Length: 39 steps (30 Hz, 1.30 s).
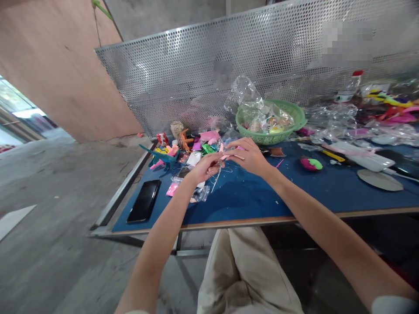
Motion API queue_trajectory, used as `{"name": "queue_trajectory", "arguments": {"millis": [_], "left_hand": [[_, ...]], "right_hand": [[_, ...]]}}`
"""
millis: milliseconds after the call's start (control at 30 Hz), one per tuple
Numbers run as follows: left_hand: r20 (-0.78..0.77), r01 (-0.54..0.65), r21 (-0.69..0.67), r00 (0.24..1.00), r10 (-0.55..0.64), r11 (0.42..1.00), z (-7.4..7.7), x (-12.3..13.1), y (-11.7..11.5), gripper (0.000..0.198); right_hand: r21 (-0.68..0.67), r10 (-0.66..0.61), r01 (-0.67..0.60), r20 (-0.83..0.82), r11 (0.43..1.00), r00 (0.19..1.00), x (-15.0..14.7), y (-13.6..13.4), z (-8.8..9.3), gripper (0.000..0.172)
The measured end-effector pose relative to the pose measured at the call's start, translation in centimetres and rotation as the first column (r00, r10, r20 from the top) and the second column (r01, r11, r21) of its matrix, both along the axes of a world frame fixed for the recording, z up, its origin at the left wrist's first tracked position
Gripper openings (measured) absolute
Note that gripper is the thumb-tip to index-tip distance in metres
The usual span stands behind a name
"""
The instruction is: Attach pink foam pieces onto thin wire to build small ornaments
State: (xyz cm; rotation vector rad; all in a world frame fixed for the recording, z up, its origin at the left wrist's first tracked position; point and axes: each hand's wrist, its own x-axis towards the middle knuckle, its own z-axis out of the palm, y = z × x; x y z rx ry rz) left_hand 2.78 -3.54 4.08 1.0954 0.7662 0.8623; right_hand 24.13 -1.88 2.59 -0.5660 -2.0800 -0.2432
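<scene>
My left hand (205,167) and my right hand (248,155) meet over the blue table (255,198), fingers pinched together on a small pink toy piece (229,153) in a clear plastic wrapper. The wrapper hangs down between the two hands. Small bagged pink and white toy parts (183,185) lie under my left wrist. A pile of coloured plastic toys (183,146), with a teal dinosaur (163,157) among them, sits just beyond my left hand.
A black phone (144,201) lies near the table's left front corner. A green basket (294,114) holds clear bags of toys behind my hands. A pink and green ball (311,164), a grey disc (379,179) and more bags and toys lie to the right. A perforated metal panel (196,78) backs the table.
</scene>
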Motion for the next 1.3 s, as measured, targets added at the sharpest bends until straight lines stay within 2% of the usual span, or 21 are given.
{"name": "queue_trajectory", "arguments": {"millis": [233,300,367,567,633,700,767,867,900,967,1033,1100,1233,1300], "left_hand": [[-0.022,0.033,-0.006,0.999,-0.033,0.999,0.0,0.0,0.1,0.023],[-0.015,0.021,0.015,1.000,-0.021,1.000,-0.2,-0.1,0.1,0.027],[-0.007,-0.009,0.055,1.000,0.010,0.998,-0.3,-0.1,0.2,0.030],[-0.032,-0.091,0.160,0.995,0.097,0.983,-0.1,-0.1,-0.2,0.040],[-0.047,-0.131,0.233,0.988,0.145,0.964,-0.1,-0.1,-0.2,0.042],[-0.060,-0.180,0.355,0.975,0.214,0.918,-0.2,-0.3,-0.1,0.044],[-0.052,-0.239,0.486,0.952,0.302,0.840,-0.3,-0.4,0.0,0.047],[-0.028,-0.306,0.656,0.904,0.427,0.690,-0.5,-0.4,0.0,0.049],[-0.031,-0.315,0.714,0.878,0.478,0.625,-0.6,-0.4,-0.1,0.048],[-0.042,-0.302,0.835,0.797,0.602,0.459,-0.7,-0.3,-0.4,0.043],[-0.024,-0.253,0.927,0.700,0.714,0.278,-0.8,-0.2,-0.6,0.036],[0.017,-0.185,0.974,0.631,0.776,0.129,-1.0,-0.3,-0.7,0.032],[0.092,0.004,0.993,0.564,0.821,-0.114,-1.3,-0.7,-0.1,0.027],[0.116,0.123,0.971,0.516,0.849,-0.207,-1.5,-1.1,0.4,0.023]], "right_hand": [[-0.084,0.073,-0.083,-0.112,0.993,0.991,-0.4,-0.4,-0.1,0.017],[-0.112,0.094,-0.113,-0.164,0.987,0.982,-0.3,-0.6,0.1,0.023],[-0.121,0.090,-0.116,-0.200,0.986,0.976,-0.2,-0.7,0.2,0.031],[-0.072,0.060,-0.078,-0.224,0.994,0.973,0.2,-0.3,0.2,0.026],[-0.059,0.046,-0.064,-0.272,0.996,0.961,0.2,-0.3,0.3,0.020],[-0.056,0.027,-0.045,-0.287,0.997,0.958,0.2,-0.4,0.3,0.014],[-0.053,0.015,-0.031,-0.277,0.998,0.961,0.2,-0.4,0.3,0.012],[-0.042,0.015,-0.027,-0.260,0.999,0.966,0.1,-0.6,0.4,0.013],[-0.038,0.015,-0.026,-0.255,0.999,0.967,0.0,-0.6,0.4,0.015],[-0.054,0.016,-0.031,-0.250,0.998,0.968,-0.1,-0.8,0.4,0.019],[-0.086,0.026,-0.049,-0.251,0.995,0.968,-0.3,-1.0,0.4,0.022],[-0.107,0.046,-0.077,-0.263,0.991,0.964,-0.4,-1.2,0.4,0.023],[-0.172,0.065,-0.120,-0.296,0.978,0.953,-0.9,-1.4,0.3,0.022],[-0.251,0.045,-0.134,-0.331,0.959,0.943,-1.2,-1.4,0.3,0.021]]}}
